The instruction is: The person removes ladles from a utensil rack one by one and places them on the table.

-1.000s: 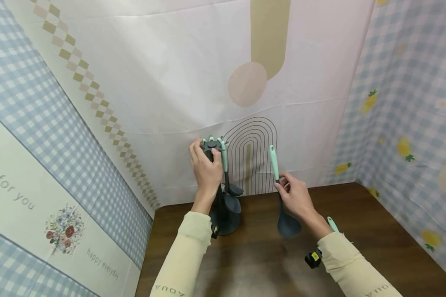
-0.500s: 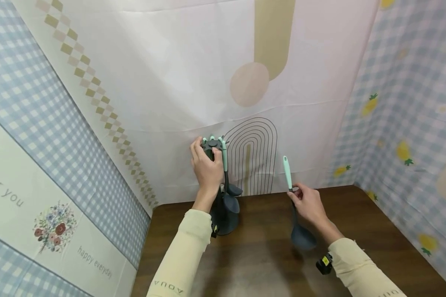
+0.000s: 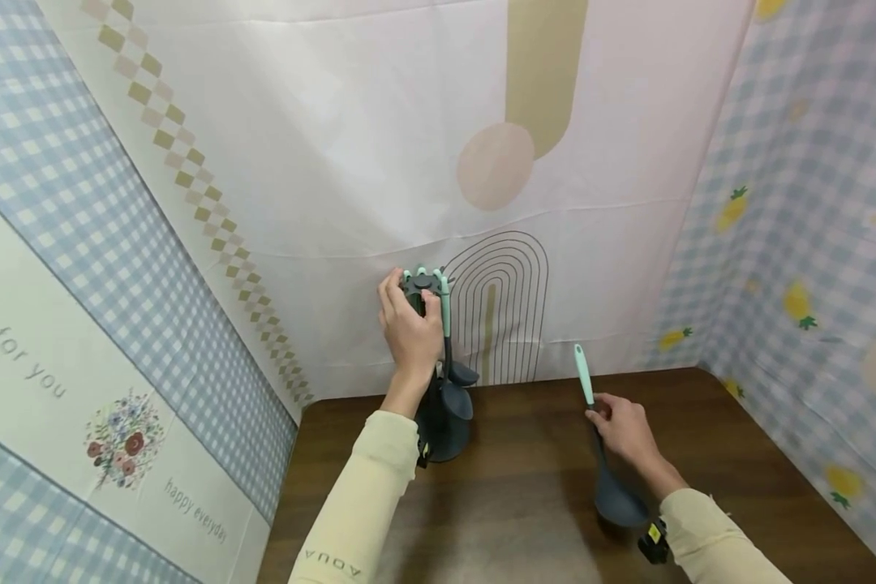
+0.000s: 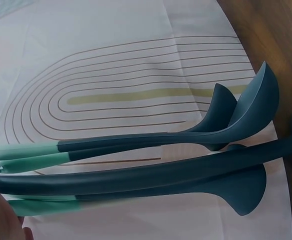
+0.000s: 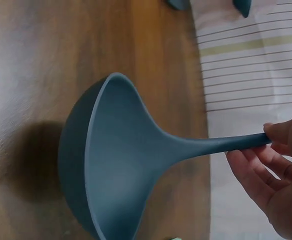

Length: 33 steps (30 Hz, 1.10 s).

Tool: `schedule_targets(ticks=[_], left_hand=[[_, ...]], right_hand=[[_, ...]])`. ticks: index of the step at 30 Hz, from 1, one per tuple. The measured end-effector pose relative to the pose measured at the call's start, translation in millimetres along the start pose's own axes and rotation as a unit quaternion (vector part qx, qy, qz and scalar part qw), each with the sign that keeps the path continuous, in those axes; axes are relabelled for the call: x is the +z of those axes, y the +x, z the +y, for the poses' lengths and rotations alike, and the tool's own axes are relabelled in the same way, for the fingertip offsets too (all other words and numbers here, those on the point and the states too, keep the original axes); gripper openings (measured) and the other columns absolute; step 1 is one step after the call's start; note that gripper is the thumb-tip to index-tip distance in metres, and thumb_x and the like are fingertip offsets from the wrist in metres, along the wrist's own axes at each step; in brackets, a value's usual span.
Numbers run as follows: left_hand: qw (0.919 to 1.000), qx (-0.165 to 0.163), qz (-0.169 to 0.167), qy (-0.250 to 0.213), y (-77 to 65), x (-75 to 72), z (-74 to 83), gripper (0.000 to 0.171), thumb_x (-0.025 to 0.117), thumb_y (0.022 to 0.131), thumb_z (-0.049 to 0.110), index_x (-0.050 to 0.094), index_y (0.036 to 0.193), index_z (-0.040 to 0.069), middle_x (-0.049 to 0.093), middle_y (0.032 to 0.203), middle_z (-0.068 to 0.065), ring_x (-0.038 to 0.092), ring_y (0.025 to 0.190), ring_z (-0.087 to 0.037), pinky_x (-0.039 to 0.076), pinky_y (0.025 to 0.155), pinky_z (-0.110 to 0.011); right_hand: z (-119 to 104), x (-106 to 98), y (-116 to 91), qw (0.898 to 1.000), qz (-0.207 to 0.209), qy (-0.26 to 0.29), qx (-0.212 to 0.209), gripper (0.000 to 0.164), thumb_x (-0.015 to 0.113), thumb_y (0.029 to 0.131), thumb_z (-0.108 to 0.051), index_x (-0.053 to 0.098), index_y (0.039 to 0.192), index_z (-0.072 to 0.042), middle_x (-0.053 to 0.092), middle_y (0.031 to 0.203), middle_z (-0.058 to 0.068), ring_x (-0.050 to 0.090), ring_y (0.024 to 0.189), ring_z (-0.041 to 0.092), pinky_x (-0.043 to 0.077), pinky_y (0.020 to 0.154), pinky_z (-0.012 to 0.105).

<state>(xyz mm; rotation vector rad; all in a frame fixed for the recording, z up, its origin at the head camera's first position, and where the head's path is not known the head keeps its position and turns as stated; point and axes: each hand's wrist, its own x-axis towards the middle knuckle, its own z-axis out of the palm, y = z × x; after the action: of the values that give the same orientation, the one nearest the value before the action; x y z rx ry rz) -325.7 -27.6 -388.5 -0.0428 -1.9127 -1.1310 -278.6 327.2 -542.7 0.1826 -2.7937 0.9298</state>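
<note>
Down and to the right in the head view since a second ago, one dark ladle (image 3: 617,498) has travelled with the right hand (image 3: 625,430), which pinches its shaft just below the single mint-green handle. Its bowl is low over the brown surface (image 3: 518,478), to the right of and well apart from one dark utensil stand (image 3: 447,444); whether it touches the surface I cannot tell. One left hand (image 3: 413,334) grips the top of that stand, thumb in front, and both have barely shifted. At least three utensils (image 4: 258,102) with mint-green handles hang there; overlap hides the exact count. Two pale yellow sleeves (image 3: 358,503) cover the forearms.
</note>
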Motion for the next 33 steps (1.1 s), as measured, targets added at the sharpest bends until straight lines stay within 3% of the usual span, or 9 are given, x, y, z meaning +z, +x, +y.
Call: schedule_targets(ticks=[14, 24, 27, 31, 33], left_hand=[[0.9999, 0.01, 0.007, -0.005, 0.7, -1.8, -0.7, 0.054, 0.054, 0.101, 0.028, 0.053, 0.149, 0.004, 0.052, 0.151, -0.012, 0.061, 0.121, -0.032, 0.046, 0.097, -0.056], [0.9998, 0.004, 0.019, -0.002, 3.4, -0.7, -1.5, 0.054, 0.056, 0.098, 0.028, 0.057, 0.148, 0.007, 0.054, 0.149, -0.009, 0.061, 0.12, -0.03, 0.046, 0.093, -0.054], [0.9998, 0.003, 0.021, -0.005, 3.9, -0.5, -2.2, 0.054, 0.057, 0.098, 0.028, 0.057, 0.148, 0.008, 0.054, 0.15, -0.009, 0.061, 0.121, -0.03, 0.046, 0.094, -0.054], [0.9998, 0.005, 0.021, -0.007, 2.8, -0.3, -3.3, 0.055, 0.057, 0.098, 0.029, 0.059, 0.148, 0.008, 0.054, 0.15, -0.01, 0.06, 0.123, -0.029, 0.045, 0.097, -0.054], [0.9998, 0.006, 0.017, -0.008, 1.8, -0.6, -3.2, 0.056, 0.056, 0.098, 0.029, 0.059, 0.149, 0.008, 0.054, 0.15, -0.01, 0.06, 0.124, -0.029, 0.045, 0.097, -0.054]], right_hand=[[25.5, 8.8, -17.6, 0.995, -0.08, -0.04, 0.035, 0.046, 0.073, 0.098, -0.007, 0.062, 0.136, 0.016, 0.061, 0.075, 0.002, 0.052, 0.062, 0.016, 0.045, 0.055, 0.033], [35.9, 16.5, -34.8, 0.99, -0.124, -0.041, 0.056, 0.042, 0.07, 0.097, -0.003, 0.062, 0.132, 0.018, 0.066, 0.061, 0.003, 0.057, 0.039, 0.014, 0.048, 0.042, 0.032], [39.4, 17.9, -38.4, 0.988, -0.134, -0.055, 0.051, 0.037, 0.07, 0.097, -0.001, 0.064, 0.127, 0.019, 0.061, 0.057, 0.003, 0.057, 0.039, 0.013, 0.049, 0.042, 0.031], [41.8, 17.5, -43.2, 0.984, -0.157, -0.073, 0.053, 0.012, 0.069, 0.097, 0.001, 0.069, 0.102, 0.012, 0.056, 0.056, 0.003, 0.057, 0.041, 0.015, 0.05, 0.043, 0.032], [41.7, 16.5, -46.2, 0.982, -0.162, -0.08, 0.058, 0.009, 0.069, 0.097, 0.002, 0.067, 0.089, 0.005, 0.056, 0.056, 0.004, 0.058, 0.042, 0.016, 0.051, 0.044, 0.032]])
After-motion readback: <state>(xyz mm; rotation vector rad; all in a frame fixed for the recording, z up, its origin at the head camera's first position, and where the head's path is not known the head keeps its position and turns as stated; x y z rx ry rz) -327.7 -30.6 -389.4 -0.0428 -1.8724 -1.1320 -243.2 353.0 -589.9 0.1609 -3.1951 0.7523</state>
